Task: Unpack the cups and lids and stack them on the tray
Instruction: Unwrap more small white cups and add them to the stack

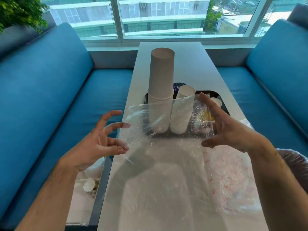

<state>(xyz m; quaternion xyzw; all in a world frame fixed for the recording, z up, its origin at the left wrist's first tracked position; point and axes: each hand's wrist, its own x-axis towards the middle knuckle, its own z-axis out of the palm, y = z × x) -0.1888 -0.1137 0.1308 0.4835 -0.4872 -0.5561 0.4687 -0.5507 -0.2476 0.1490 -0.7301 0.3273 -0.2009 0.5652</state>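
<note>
cups (160, 90) stand in two stacks on tray (224, 104); lids unseen; both hands (100, 140) (228, 129) spread, holding nothing.

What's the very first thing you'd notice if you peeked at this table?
A tall stack of paper cups stands upside down on the black tray, with a shorter white stack beside it on the right. Nearer the camera, a clear plastic bag spreads over the white table. The left hand and right hand hover on either side, fingers spread.
</note>
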